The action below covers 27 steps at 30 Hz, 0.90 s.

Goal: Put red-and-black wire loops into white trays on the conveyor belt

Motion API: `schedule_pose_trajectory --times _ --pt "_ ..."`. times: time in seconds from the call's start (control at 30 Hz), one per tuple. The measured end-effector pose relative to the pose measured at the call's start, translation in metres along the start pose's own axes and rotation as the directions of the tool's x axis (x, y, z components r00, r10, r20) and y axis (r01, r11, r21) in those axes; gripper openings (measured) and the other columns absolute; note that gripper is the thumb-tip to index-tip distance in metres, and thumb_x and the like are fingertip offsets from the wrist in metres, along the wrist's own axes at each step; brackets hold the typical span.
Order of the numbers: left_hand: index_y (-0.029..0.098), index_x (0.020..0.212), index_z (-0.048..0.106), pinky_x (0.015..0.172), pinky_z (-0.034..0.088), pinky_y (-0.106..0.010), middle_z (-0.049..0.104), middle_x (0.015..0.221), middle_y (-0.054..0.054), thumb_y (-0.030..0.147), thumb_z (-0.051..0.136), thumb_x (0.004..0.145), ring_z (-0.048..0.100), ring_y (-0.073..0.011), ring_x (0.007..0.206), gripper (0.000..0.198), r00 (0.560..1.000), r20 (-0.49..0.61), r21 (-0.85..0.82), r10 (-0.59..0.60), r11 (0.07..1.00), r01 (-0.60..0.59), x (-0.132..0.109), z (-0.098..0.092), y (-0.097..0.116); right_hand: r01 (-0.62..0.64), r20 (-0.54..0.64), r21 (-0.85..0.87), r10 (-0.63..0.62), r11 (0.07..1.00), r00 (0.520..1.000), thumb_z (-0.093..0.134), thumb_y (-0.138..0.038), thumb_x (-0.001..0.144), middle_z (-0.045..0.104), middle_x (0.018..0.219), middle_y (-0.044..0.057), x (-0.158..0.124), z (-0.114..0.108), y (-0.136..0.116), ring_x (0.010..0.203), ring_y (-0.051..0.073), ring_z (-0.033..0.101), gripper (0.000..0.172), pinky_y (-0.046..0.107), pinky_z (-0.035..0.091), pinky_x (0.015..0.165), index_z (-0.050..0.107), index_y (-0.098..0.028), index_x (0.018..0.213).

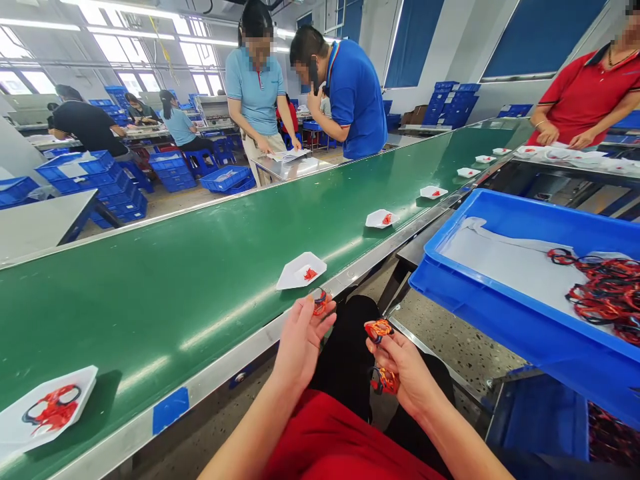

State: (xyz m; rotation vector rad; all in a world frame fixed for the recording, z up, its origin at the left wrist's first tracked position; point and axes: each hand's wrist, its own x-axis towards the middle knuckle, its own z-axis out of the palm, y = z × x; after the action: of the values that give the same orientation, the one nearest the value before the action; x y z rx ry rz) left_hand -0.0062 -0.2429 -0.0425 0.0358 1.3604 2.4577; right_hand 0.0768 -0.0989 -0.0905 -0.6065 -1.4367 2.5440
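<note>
My left hand (pixel 300 343) is raised over my lap, its fingertips pinched on a small red and black cord loop (pixel 320 301) just below the belt's edge. My right hand (pixel 403 363) is closed on a bundle of red and orange cord loops (pixel 379 329), with more of them hanging under the palm (pixel 385 381). A white paper tray (pixel 301 271) with a bit of red cord sits on the green conveyor belt (pixel 200 280) right above my left hand.
More white trays (pixel 47 410) with red cords lie along the belt. A blue bin (pixel 505 220) of red and black cords stands at my right. Two people stand across the belt, a person in red works far right, and blue crates are stacked behind.
</note>
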Motion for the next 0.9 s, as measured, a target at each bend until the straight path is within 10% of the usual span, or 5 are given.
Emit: schedule_pose_trajectory --times 0.1,0.2,0.33,0.63,0.9 --pt "0.024 0.110 0.049 0.103 0.039 -0.043 0.063 0.114 -0.006 0.032 0.065 0.077 0.057 -0.0212 0.109 0.038 0.873 0.114 0.617 0.474 0.655 -0.437 0.012 -0.006 0.024 -0.002 0.011 0.000 0.002 1.000 1.000 0.072 -0.044 0.066 0.057 0.065 -0.001 0.000 -0.001 0.000 0.041 0.000 0.018 0.035 0.017 0.009 0.040 0.060 -0.016 0.081" --pt "0.024 0.119 0.047 0.113 0.012 -0.053 0.063 0.115 -0.006 0.031 0.060 0.080 0.050 -0.0242 0.117 0.041 0.721 0.288 0.915 0.630 0.043 -0.402 0.035 -0.015 0.044 0.011 0.018 -0.007 -0.011 1.000 1.000 0.071 -0.043 0.067 0.057 0.065 -0.001 0.001 -0.001 -0.001 0.040 0.000 0.019 0.033 0.018 0.009 0.040 0.060 -0.016 0.082" --pt "0.020 0.116 0.051 0.107 0.001 -0.065 0.062 0.117 -0.011 0.033 0.053 0.083 0.046 -0.0307 0.120 0.035 0.791 0.322 0.946 0.521 -0.211 -0.246 0.056 -0.023 0.050 0.051 0.022 -0.039 -0.050 0.998 0.999 0.068 -0.041 0.069 0.057 0.064 -0.001 -0.001 0.003 -0.007 0.040 -0.001 0.020 0.030 0.018 0.008 0.041 0.060 -0.015 0.082" --pt "0.026 0.119 0.052 0.096 0.043 -0.038 0.054 0.122 -0.008 0.035 0.064 0.078 0.052 -0.0217 0.111 0.044 0.726 0.662 0.688 0.189 0.230 -0.688 0.002 0.006 0.017 0.102 0.021 -0.236 -0.100 0.966 0.995 0.061 -0.041 0.074 0.055 0.058 -0.003 0.000 0.013 -0.016 0.038 0.002 0.024 0.033 0.018 0.013 0.038 0.061 -0.014 0.094" --pt "0.025 0.111 0.059 0.098 0.043 -0.036 0.061 0.118 -0.007 0.024 0.067 0.077 0.057 -0.0198 0.107 0.035 0.767 0.641 0.545 0.022 0.691 -0.475 0.001 0.000 -0.004 0.147 0.154 -0.361 -0.097 0.921 0.983 0.055 -0.046 0.083 0.056 0.060 -0.001 -0.012 0.015 -0.023 0.042 0.004 0.033 0.034 0.019 0.021 0.040 0.065 -0.015 0.091"
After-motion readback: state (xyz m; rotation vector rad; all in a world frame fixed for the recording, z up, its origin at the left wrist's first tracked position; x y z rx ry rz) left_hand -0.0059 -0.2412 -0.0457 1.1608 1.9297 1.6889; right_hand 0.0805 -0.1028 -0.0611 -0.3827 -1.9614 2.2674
